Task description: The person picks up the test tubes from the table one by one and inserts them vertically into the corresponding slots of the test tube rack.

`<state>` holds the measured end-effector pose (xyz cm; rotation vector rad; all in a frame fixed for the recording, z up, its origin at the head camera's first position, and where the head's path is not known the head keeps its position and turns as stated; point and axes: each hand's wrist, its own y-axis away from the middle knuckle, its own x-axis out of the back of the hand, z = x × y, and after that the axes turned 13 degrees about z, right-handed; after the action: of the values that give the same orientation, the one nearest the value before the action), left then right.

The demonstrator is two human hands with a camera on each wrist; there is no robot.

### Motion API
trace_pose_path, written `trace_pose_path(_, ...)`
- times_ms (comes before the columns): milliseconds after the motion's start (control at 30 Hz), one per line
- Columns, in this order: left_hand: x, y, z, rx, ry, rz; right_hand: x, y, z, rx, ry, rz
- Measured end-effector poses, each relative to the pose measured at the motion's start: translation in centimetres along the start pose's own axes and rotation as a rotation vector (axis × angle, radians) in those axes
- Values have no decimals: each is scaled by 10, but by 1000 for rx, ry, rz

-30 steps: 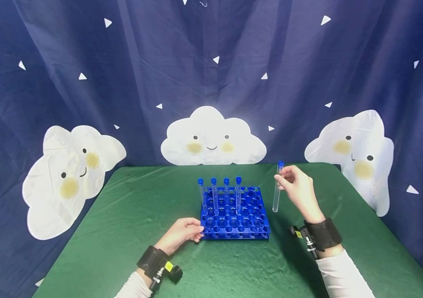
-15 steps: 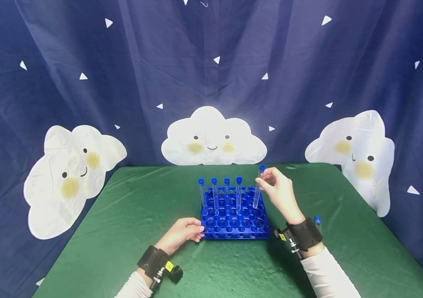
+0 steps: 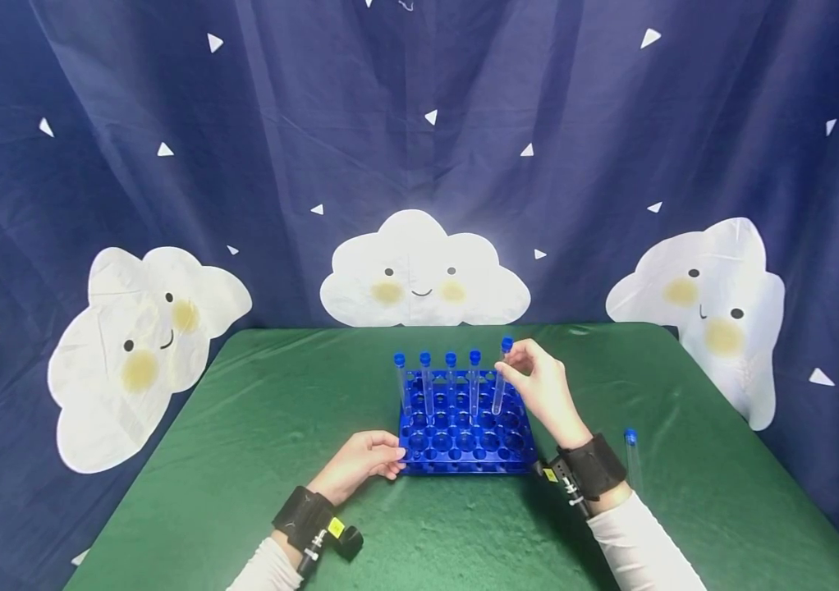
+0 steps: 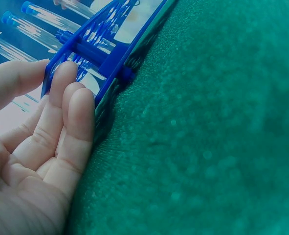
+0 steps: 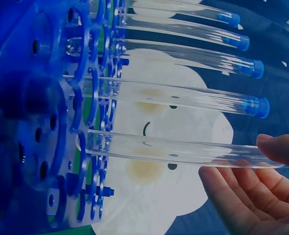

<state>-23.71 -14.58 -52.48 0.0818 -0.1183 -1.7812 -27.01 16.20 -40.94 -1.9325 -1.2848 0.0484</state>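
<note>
A blue test tube rack (image 3: 465,467) stands on the green table. Several clear test tubes with blue caps stand upright in it, in a row; one tube (image 3: 474,390) is nearest to my right hand. My left hand (image 3: 362,464) holds the rack's front left corner, the thumb at the upper edge and the fingers against the side, as the left wrist view shows. With thumb and fingertips, my right hand (image 3: 541,394) pinches another capped test tube (image 5: 183,151) near its top. Its lower end overlaps the rack holes, and the tube leans slightly. In the right wrist view its cap is hidden behind the fingers.
Another blue-capped test tube (image 3: 633,460) is at the right of the table, partly hidden by the right forearm. The green table (image 3: 257,410) reaches back to a dark blue curtain (image 3: 419,164) printed with white clouds.
My right hand has carried its test tube leftward from beside the rack to over its right part. The tube at the right has come into view. My left hand keeps its place.
</note>
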Motion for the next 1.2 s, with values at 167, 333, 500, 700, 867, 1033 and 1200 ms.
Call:
trace_pose_path(167,0,-1,0,-3,-4,-2,-2,3,3,-3,20,-36)
trace_pose_path(333,1,0,0,-4,-10,-5,-5,5,5,-14,38,-77)
trace_pose_path(500,1,0,0,1,-3,-5,-7,7,8,-17,60,-96)
trace_pose_path(700,1,-1,-1,3,5,-2,-7,8,10,-27,65,-108)
trace_pose_path(867,0,-1,0,7,8,-1,-7,7,10,-38,80,-120)
trace_pose_path(1033,0,0,1,9,10,1,-5,6,10,-42,87,-145)
trace_pose_path(1200,0,0,2,10,7,1,3,4,13,-41,81,-150)
